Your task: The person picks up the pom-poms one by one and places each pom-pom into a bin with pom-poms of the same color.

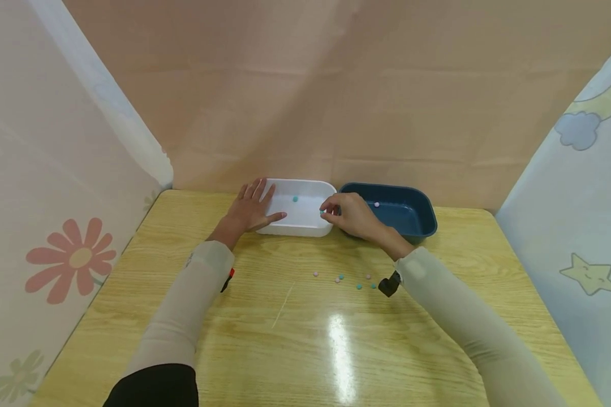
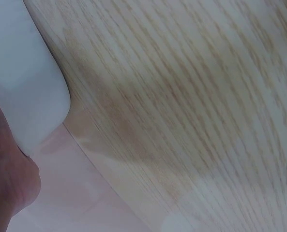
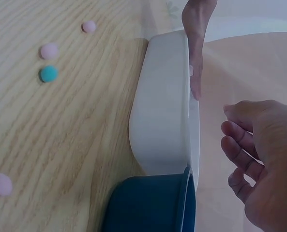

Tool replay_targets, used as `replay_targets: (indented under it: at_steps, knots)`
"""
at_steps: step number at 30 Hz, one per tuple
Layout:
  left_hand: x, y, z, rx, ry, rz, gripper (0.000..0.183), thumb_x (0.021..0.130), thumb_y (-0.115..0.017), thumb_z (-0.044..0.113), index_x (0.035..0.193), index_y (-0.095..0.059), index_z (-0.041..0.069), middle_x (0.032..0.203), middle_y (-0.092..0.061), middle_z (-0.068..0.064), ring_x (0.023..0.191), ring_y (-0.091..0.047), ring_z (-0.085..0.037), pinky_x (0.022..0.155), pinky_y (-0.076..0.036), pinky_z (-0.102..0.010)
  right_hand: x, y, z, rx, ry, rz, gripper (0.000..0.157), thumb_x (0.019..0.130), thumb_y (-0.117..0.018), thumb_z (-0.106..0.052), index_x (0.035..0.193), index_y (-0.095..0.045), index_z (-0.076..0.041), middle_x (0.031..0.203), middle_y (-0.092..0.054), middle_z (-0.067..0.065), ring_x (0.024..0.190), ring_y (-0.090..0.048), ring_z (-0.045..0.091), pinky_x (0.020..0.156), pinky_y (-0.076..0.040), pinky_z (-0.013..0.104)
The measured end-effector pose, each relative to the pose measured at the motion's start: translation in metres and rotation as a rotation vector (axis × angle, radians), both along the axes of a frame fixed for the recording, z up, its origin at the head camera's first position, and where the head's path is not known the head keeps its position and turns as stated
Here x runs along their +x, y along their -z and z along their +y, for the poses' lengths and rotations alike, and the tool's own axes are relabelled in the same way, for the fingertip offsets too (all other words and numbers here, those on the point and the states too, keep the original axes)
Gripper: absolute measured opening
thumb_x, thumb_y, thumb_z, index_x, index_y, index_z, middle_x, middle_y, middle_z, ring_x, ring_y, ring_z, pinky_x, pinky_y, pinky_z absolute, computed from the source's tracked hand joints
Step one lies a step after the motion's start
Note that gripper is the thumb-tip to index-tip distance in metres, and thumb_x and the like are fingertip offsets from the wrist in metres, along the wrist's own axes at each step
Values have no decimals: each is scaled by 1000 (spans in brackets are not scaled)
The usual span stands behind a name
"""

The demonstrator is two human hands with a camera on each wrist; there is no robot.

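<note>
Sleeves (image 1: 180, 314) at bottom; with spread left hand (image 1: 251, 210), brace center white tray (image 1: 302, 217); lower teal ball (image 1: 322, 212) your right hand (image 1: 353, 213) pinches.

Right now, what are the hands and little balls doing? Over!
Left hand spread at left end of white tray. Right hand pinching teal ball above tray's right end. Six loose balls visible on wood-grain table. No obstruction seen.
</note>
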State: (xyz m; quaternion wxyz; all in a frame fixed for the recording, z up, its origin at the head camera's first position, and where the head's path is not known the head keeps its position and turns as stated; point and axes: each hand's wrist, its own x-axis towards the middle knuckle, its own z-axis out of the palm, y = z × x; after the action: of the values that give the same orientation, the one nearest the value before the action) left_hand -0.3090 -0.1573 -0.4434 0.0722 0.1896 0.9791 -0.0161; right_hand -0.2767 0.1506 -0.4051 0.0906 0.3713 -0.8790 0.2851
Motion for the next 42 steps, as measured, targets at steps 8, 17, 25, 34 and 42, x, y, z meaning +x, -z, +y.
replay_targets:
  at_steps: [8, 17, 25, 34, 42]
  knots:
    - [-1, 2, -1, 0, -1, 2, 99, 103, -25, 78, 171, 6, 12, 177, 13, -17, 164, 10, -36, 131, 3, -57, -9, -6, -5, 24, 15, 17, 15, 97, -79, -11, 106, -80, 0, 90, -77, 9, 78, -71, 23, 70, -57, 39]
    - [-1, 3, -1, 2, -10, -5, 100, 102, -24, 79, 171, 6, 14, 177, 15, -16, 164, 12, -35, 131, 3, -57, -20, -11, -6, 69, 78, -32, 15, 98, -77, -14, 107, -80, -3, 91, -77, 9, 80, -70, 22, 72, -57, 41]
    - [-7, 8, -2, -13, -9, -16, 101, 101, -24, 81, 170, 9, 15, 176, 17, -14, 164, 14, -34, 130, 5, -57, -29, -8, -7, 50, 123, -72, 14, 98, -77, -11, 108, -80, -2, 93, -77, 11, 81, -70, 24, 72, -58, 41]
    - [-1, 5, -1, -5, -7, -7, 100, 102, -24, 79, 171, 7, 14, 177, 15, -16, 164, 12, -34, 130, 4, -57, -43, -3, -3, 76, 179, -134, 17, 100, -74, -13, 111, -80, -2, 98, -77, 12, 87, -70, 26, 76, -57, 43]
    - [-5, 7, -2, -20, -14, -11, 100, 102, -24, 80, 170, 9, 16, 176, 17, -14, 164, 14, -34, 130, 5, -58, -50, 2, -4, 92, 209, -145, 18, 99, -75, -13, 111, -80, -2, 97, -77, 12, 86, -69, 26, 75, -56, 43]
